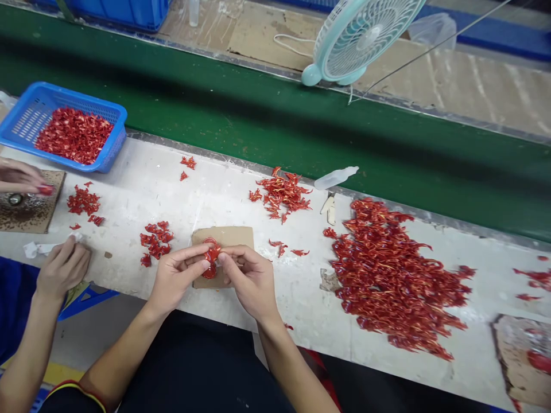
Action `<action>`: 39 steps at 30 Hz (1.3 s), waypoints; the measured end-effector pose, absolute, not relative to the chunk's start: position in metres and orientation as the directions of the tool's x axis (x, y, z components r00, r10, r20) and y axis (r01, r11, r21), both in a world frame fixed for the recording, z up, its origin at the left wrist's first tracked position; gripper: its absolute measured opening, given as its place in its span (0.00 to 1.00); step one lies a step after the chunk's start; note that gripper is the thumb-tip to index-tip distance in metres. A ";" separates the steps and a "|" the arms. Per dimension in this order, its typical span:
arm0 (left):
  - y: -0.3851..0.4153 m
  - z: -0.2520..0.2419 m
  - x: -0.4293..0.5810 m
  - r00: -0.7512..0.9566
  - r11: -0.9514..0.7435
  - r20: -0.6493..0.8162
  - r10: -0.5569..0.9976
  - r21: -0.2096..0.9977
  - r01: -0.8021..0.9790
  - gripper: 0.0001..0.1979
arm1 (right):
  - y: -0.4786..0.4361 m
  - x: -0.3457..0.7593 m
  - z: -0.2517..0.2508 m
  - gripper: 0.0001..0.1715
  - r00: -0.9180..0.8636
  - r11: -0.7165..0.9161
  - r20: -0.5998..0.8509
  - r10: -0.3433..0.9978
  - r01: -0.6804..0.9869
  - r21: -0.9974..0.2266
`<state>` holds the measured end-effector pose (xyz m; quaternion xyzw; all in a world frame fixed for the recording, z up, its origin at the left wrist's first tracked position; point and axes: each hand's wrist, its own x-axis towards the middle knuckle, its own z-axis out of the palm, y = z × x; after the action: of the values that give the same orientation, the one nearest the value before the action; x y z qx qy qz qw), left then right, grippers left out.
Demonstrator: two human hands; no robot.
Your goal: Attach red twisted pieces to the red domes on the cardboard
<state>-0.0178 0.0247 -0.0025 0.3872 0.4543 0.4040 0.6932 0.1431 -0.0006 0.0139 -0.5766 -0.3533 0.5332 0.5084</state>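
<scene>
The left hand (174,275) pinches the red part (210,254) between thumb and fingers; the right hand (252,278) grips the part's other side with thumb and fingertips. The part is above the cardboard (236,234) on the tabletop (301,304). Fingers partly hide it. Steady the part with the left hand; make fine adjustments with the right. Apply light pressure, as the part appears thin. Work directly over the cardboard, clear of the near pile (157,242) and far pile (284,194), to avoid mixing pieces.
</scene>
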 end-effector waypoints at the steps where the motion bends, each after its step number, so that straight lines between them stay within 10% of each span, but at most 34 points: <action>1: 0.025 -0.003 -0.017 0.258 0.356 -0.298 0.919 0.909 -0.218 0.15 | -0.001 0.142 0.014 0.10 0.200 -0.221 -0.246 0.948 -0.141 -0.965; 19: 0.028 0.007 -0.009 0.386 -0.071 -0.019 0.922 0.974 0.217 0.14 | -0.036 0.171 -0.002 0.15 0.372 -0.141 -0.182 0.910 -0.137 -0.981; 24: 0.079 0.005 -0.060 0.179 -0.232 0.148 0.973 0.600 0.766 0.16 | -0.066 0.224 -0.025 0.19 0.618 -0.209 -0.148 0.772 0.027 -0.978; 29: 0.112 -0.010 -0.096 0.321 -0.304 0.022 0.947 0.384 0.872 0.12 | -0.102 0.273 -0.048 0.21 0.809 -0.328 -0.071 0.583 0.154 -0.932; 35: 0.112 -0.015 -0.094 0.176 -0.205 0.105 0.979 0.509 0.836 0.09 | -0.149 0.295 -0.064 0.19 0.885 -0.556 -0.024 0.466 0.271 -0.786; 39: 0.098 -0.002 -0.076 -0.052 -0.028 0.062 0.997 0.865 0.501 0.14 | -0.165 0.306 -0.071 0.19 0.931 -0.704 0.057 0.361 0.312 -0.639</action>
<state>-0.0763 0.0981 -0.0016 0.6070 0.6170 0.3812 0.3249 0.3060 -0.1653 -0.0706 -0.9222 -0.1823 0.0363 0.3391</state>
